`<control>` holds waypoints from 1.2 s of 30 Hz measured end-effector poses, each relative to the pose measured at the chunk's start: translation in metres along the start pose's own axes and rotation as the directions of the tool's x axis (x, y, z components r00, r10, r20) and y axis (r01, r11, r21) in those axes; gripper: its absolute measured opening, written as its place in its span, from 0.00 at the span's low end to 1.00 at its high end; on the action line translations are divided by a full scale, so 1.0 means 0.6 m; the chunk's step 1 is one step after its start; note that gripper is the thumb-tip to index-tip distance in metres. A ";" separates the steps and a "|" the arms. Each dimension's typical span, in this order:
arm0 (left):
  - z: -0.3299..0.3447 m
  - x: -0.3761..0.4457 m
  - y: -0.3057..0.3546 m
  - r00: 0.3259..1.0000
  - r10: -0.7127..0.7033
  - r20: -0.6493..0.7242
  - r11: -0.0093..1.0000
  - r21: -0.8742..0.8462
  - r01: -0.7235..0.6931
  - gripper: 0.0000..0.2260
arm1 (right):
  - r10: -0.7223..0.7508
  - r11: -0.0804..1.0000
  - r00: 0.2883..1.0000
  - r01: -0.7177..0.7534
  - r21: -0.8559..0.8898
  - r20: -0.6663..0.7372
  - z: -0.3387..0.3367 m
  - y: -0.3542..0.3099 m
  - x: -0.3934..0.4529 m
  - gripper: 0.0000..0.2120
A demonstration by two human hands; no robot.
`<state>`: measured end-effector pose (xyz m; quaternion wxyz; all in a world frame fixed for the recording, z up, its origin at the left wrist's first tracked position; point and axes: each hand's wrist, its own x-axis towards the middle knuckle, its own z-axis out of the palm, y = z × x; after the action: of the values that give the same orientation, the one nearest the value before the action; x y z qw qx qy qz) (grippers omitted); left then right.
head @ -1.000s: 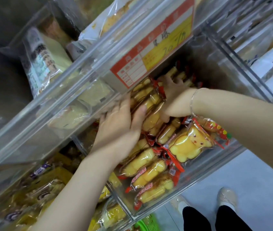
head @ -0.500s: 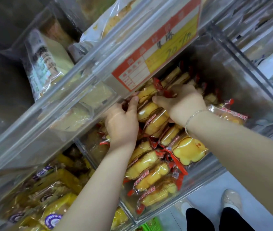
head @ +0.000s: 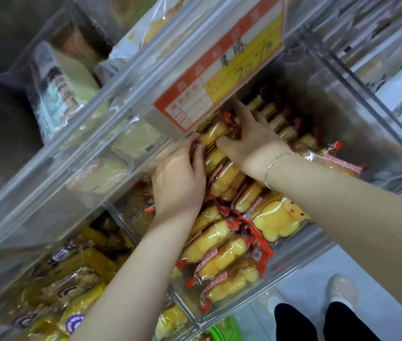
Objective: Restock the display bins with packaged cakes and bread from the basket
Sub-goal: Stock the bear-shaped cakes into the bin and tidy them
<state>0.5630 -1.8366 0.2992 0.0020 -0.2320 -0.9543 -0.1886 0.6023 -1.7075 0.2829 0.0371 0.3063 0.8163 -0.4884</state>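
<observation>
Both hands reach into the clear display bin (head: 256, 308) of packaged cakes (head: 222, 257), the left hand (head: 177, 183) with fingers closed over a pack under the price label (head: 222, 70), the right hand (head: 254, 143) spread flat with fingers apart on the packs behind.
</observation>
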 end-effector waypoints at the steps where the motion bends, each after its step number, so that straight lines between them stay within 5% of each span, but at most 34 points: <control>1: 0.001 -0.001 -0.001 0.999 0.043 0.006 0.998 0.048 -0.043 0.14 | 0.008 1.000 1.000 -0.008 0.019 0.023 -0.001 -0.001 0.006 0.33; 10: -0.001 -0.002 -0.002 0.992 0.122 -0.023 0.969 0.217 -0.114 0.15 | -0.003 0.996 0.993 -0.007 0.085 0.115 0.000 -0.003 0.021 0.26; 13: 0.002 -0.008 0.008 0.995 0.071 0.068 0.982 0.170 -0.081 0.20 | 0.005 1.000 0.992 -0.008 0.024 0.125 -0.001 -0.002 0.027 0.27; 17: 0.010 -0.037 0.016 0.937 0.272 0.219 0.932 0.183 -0.313 0.28 | 0.023 0.994 0.995 -0.033 0.102 0.094 -0.009 0.000 0.030 0.27; 21: 0.012 -0.031 0.010 0.926 0.277 0.257 0.897 0.277 -0.345 0.29 | 0.008 0.997 0.998 -0.013 0.073 0.059 -0.028 0.010 0.019 0.29; 24: 0.007 -0.027 0.007 0.906 0.300 0.299 0.863 0.319 -0.391 0.28 | -0.109 0.989 0.994 0.109 -0.095 0.009 -0.066 0.023 -0.016 0.26; 26: 0.003 -0.030 0.008 0.907 0.301 0.296 0.862 0.321 -0.391 0.27 | -0.278 0.938 0.960 0.267 -0.220 -0.020 -0.102 0.031 -0.051 0.20; 29: -0.006 -0.039 0.020 0.920 0.278 0.278 0.894 0.275 -0.353 0.27 | -0.324 0.804 0.884 0.446 -0.395 0.339 -0.131 0.046 -0.100 0.20; 31: -0.015 -0.054 0.037 0.927 0.281 0.250 0.914 0.225 -0.338 0.26 | -0.240 0.567 0.807 0.568 -0.597 0.539 -0.124 0.065 -0.115 0.25; 33: -0.026 -0.079 0.058 0.930 0.285 0.231 0.939 0.125 -0.319 0.22 | -0.233 0.416 0.775 0.625 -0.660 0.587 -0.110 0.072 -0.122 0.24; 36: -0.039 -0.123 0.077 0.962 0.227 0.152 0.973 0.008 -0.231 0.12 | -0.338 0.349 0.752 0.658 -0.667 0.566 -0.099 0.068 -0.115 0.18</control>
<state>0.6475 -1.8398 0.3311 -0.0451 -0.3542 -0.9208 -0.1569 0.6944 -1.6769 0.3068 0.1619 -0.1060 0.9790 -0.0646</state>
